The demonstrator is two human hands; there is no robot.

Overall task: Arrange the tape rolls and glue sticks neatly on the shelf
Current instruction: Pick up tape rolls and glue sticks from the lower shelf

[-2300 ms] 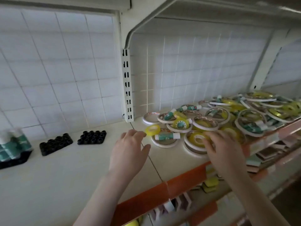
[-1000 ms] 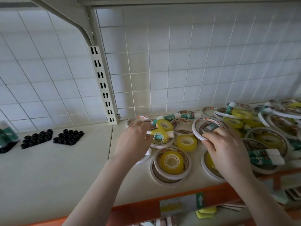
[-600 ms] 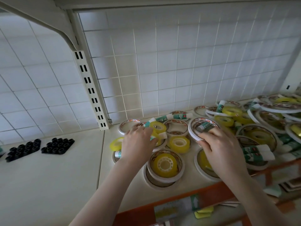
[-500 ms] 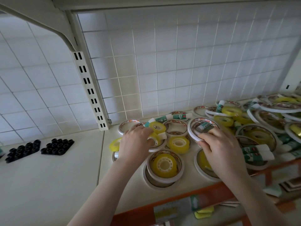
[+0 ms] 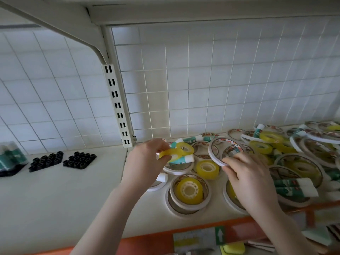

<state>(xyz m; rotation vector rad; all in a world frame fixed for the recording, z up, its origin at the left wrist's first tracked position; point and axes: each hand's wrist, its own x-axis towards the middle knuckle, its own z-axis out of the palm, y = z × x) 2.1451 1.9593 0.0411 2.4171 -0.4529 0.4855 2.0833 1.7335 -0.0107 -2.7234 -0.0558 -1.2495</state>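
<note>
Yellow tape rolls, wide white-rimmed tape rolls and green-and-white glue sticks lie jumbled across the right half of the cream shelf (image 5: 64, 196). My left hand (image 5: 145, 162) pinches a thin yellow tape roll (image 5: 170, 153) just above the pile's left end, beside a glue stick (image 5: 181, 160). My right hand (image 5: 248, 173) grips the lower rim of a tilted white-rimmed tape roll (image 5: 219, 153). A thick yellow roll (image 5: 207, 169) lies between my hands, and another yellow roll (image 5: 189, 190) sits inside a white ring near the front.
Two black moulded trays (image 5: 46, 161) (image 5: 80, 160) sit on the left part of the shelf, with a pack of green-labelled items (image 5: 10, 158) at the far left. A slotted upright (image 5: 117, 107) and wire grid stand behind. An orange price strip (image 5: 184, 234) edges the front.
My left hand has lifted a thin yellow tape roll up off the pile. My right hand stays on the tilted white-rimmed roll. The camera has moved closer to the shelf.
</note>
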